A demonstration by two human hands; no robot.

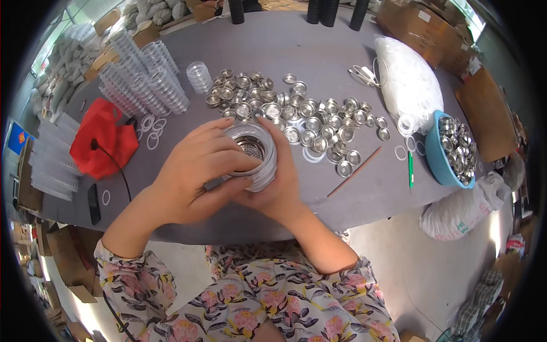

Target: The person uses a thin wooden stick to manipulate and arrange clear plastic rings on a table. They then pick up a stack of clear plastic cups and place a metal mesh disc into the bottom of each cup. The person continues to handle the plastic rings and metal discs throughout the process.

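Between my two hands, over the front middle of the table, is a stack of clear plastic rings (268, 166). Inside its opening sits a round metal piece with a perforated base (249, 147). My right hand (283, 191) is wrapped round the stack's right side and underside. My left hand (205, 168) is closed at the left rim, some fingers reaching over the opening and the thumb near the front edge; its palm is hidden. Just beyond lie many loose small metal cups (307, 117), some with clear rings (314, 155) among them.
Tall stacks of clear plastic cups (142, 80) stand at the back left, beside a red cloth (102, 139) with a black cable. To the right are a bag of white rings (407, 85), a blue basin (439, 154) of metal cups, a green pen (410, 170) and a brown stick (354, 172).
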